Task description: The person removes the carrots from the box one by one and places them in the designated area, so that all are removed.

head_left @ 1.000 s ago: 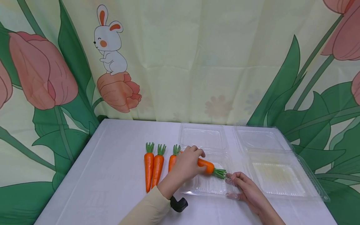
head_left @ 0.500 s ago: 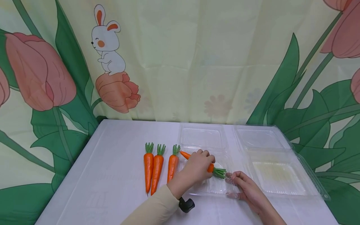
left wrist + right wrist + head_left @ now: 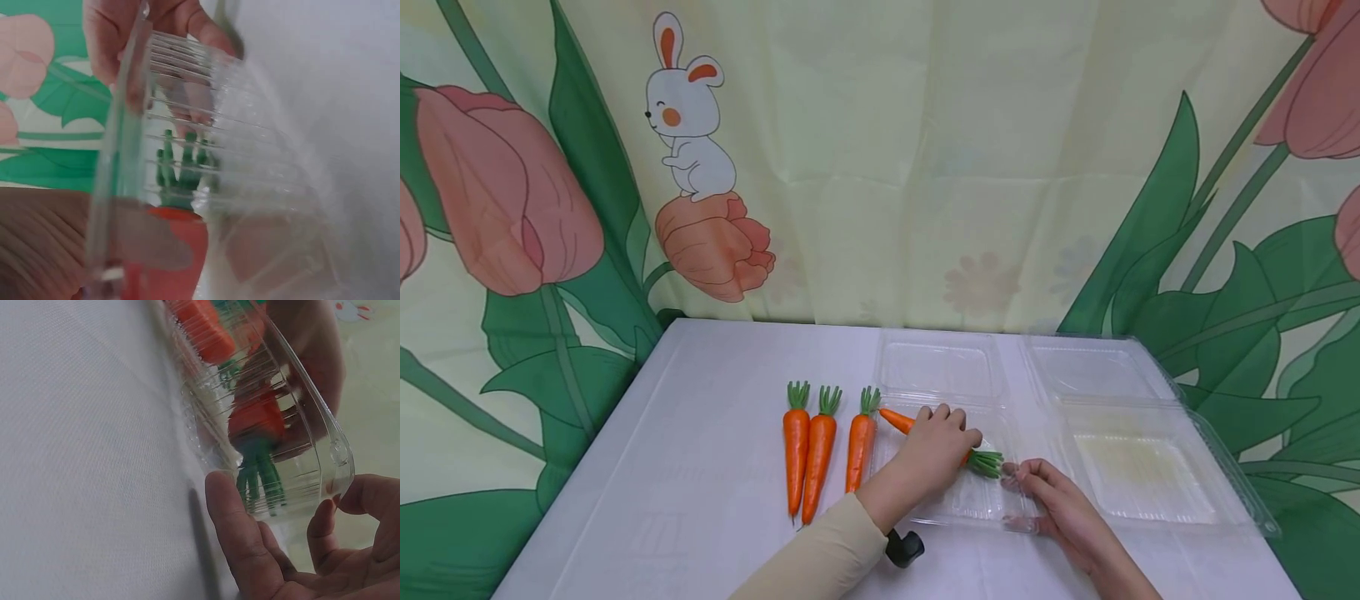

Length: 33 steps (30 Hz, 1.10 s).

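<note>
An orange carrot (image 3: 897, 418) with green tops lies slantwise in the base of a clear plastic clamshell container (image 3: 966, 502). My left hand (image 3: 934, 454) reaches over it from above, fingers curled round its thick part and covering the middle. In the left wrist view the carrot's green top (image 3: 181, 172) shows through the ribbed clear wall. At the container's right front corner, my right hand (image 3: 1060, 504) grips the rim; in the right wrist view, thumb and finger pinch that corner while another finger lies along the lower side.
Left of the container lie more carrots: one close beside it (image 3: 861, 446), and a pair, the left one (image 3: 796, 458) and its neighbour (image 3: 820, 458). A second clear container (image 3: 1142, 479) stands opened at the right. The first container's lid (image 3: 938, 367) lies folded back.
My left hand has shifted right along the carrot toward its green top, uncovering its pointed end and the carrot beside the container. My right hand stays on the container's corner.
</note>
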Tool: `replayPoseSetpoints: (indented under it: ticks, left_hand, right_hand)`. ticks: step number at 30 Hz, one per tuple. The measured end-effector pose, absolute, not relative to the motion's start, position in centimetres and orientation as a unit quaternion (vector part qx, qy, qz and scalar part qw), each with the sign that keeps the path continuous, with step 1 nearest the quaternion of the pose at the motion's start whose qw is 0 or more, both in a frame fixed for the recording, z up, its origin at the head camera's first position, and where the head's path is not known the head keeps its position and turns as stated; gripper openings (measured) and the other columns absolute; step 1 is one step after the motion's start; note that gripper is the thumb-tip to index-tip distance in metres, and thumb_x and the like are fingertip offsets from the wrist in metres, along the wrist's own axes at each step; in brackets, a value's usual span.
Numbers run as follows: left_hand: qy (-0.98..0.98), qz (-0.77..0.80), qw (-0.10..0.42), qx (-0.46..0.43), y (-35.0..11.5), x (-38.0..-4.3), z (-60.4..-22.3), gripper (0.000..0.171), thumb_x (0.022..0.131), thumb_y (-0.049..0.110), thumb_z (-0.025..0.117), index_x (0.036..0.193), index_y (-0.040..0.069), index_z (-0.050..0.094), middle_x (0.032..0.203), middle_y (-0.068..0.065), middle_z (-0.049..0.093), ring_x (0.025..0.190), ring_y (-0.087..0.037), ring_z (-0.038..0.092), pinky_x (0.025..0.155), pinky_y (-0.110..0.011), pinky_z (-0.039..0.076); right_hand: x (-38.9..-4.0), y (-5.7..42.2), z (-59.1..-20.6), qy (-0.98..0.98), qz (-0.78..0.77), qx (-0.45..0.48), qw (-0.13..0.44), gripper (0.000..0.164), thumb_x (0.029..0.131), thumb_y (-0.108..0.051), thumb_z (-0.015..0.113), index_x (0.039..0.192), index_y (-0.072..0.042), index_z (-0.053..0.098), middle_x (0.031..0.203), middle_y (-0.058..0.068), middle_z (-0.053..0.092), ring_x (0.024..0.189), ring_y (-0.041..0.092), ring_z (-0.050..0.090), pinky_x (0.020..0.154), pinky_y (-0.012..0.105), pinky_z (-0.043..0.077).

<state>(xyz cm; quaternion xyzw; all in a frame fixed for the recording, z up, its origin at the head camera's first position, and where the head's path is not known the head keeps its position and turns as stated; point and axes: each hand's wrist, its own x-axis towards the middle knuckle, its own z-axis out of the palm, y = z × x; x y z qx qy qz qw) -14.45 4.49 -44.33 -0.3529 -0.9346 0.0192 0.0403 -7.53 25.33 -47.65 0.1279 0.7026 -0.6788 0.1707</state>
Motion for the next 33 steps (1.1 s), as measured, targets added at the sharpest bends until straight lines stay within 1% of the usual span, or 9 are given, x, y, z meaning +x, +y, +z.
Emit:
replayPoseSetpoints:
  ticks: [3,6,12,17,20,22,26,29,33]
  left_hand:
    - [-0.933,0.019,0.044,-0.357,4.4,-14.4,-44.7,0.026,0.098,0.027,0.071,0.122,0.037,0.071,0.108,0.005,0.063,0.097,-0.016,0.051,0.082,-0.031,0.041]
    - [-0.930,0.025,0.058,-0.361,4.3,-14.4,-44.9,0.024,0.099,0.027,0.070,0.120,0.037,0.071,0.107,0.006,0.064,0.095,-0.015,0.051,0.080,-0.031,0.040]
    - [-0.928,0.040,0.073,-0.363,4.1,-14.3,-44.9,0.023,0.099,0.028,0.069,0.119,0.038,0.072,0.107,0.006,0.064,0.095,-0.016,0.053,0.079,-0.033,0.042]
    - [-0.927,0.047,0.083,-0.362,4.1,-14.2,-44.6,0.022,0.098,0.029,0.069,0.118,0.039,0.072,0.105,0.006,0.064,0.093,-0.016,0.053,0.077,-0.032,0.041]
    - [-0.928,0.043,0.086,-0.361,4.0,-14.2,-44.3,0.022,0.096,0.029,0.072,0.116,0.039,0.072,0.102,0.007,0.063,0.091,-0.015,0.053,0.074,-0.031,0.039]
    - [-0.929,0.038,0.082,-0.360,4.0,-14.3,-43.9,0.024,0.095,0.029,0.074,0.117,0.039,0.071,0.104,0.007,0.063,0.091,-0.015,0.053,0.075,-0.031,0.041]
    - [-0.933,0.009,0.054,-0.356,3.9,-14.3,-43.1,0.033,0.093,0.031,0.078,0.124,0.038,0.069,0.111,0.007,0.064,0.097,-0.014,0.055,0.080,-0.031,0.046]
    - [-0.936,-0.024,0.036,-0.349,3.8,-14.4,-42.3,0.039,0.089,0.031,0.081,0.126,0.036,0.069,0.114,0.007,0.064,0.100,-0.014,0.056,0.081,-0.031,0.048]
    - [-0.937,-0.092,0.021,-0.336,3.5,-14.4,-41.2,0.042,0.086,0.028,0.082,0.125,0.034,0.068,0.113,0.007,0.064,0.099,-0.013,0.056,0.076,-0.029,0.047]
  right_hand:
    - [-7.4,25.3,-47.7,0.702,-0.679,0.130,0.170,0.022,0.109,-0.026,0.051,0.111,-0.004,0.050,0.162,0.030,0.034,0.133,0.027,0.050,0.086,0.048,0.062]
    - [-7.5,25.3,-47.7,0.704,-0.678,0.130,0.168,0.022,0.109,-0.026,0.051,0.111,-0.004,0.050,0.161,0.030,0.034,0.135,0.028,0.048,0.086,0.048,0.062]
    - [-7.6,25.2,-47.7,0.705,-0.676,0.134,0.168,0.023,0.109,-0.026,0.052,0.111,-0.004,0.051,0.161,0.029,0.035,0.137,0.030,0.046,0.086,0.048,0.062]
    - [-7.6,25.2,-47.7,0.705,-0.675,0.138,0.167,0.022,0.109,-0.026,0.051,0.111,-0.004,0.051,0.161,0.029,0.036,0.133,0.027,0.050,0.086,0.048,0.062]
    - [-7.6,25.2,-47.7,0.705,-0.674,0.141,0.168,0.022,0.110,-0.026,0.050,0.112,-0.004,0.050,0.161,0.029,0.036,0.132,0.026,0.052,0.086,0.048,0.062]
    - [-7.7,25.2,-47.6,0.707,-0.672,0.142,0.169,0.022,0.110,-0.025,0.049,0.113,-0.003,0.049,0.161,0.029,0.036,0.132,0.026,0.053,0.086,0.048,0.062]
    - [-7.7,25.1,-47.5,0.708,-0.668,0.153,0.170,0.020,0.110,-0.023,0.049,0.114,-0.004,0.050,0.160,0.027,0.039,0.133,0.028,0.053,0.087,0.048,0.062]
    - [-7.7,25.1,-47.5,0.708,-0.668,0.150,0.173,0.020,0.110,-0.024,0.049,0.113,-0.004,0.050,0.160,0.028,0.038,0.136,0.031,0.052,0.087,0.048,0.062]
    - [-7.7,25.2,-47.5,0.709,-0.667,0.140,0.179,0.024,0.110,-0.027,0.049,0.113,-0.004,0.049,0.161,0.030,0.036,0.138,0.034,0.051,0.088,0.048,0.061]
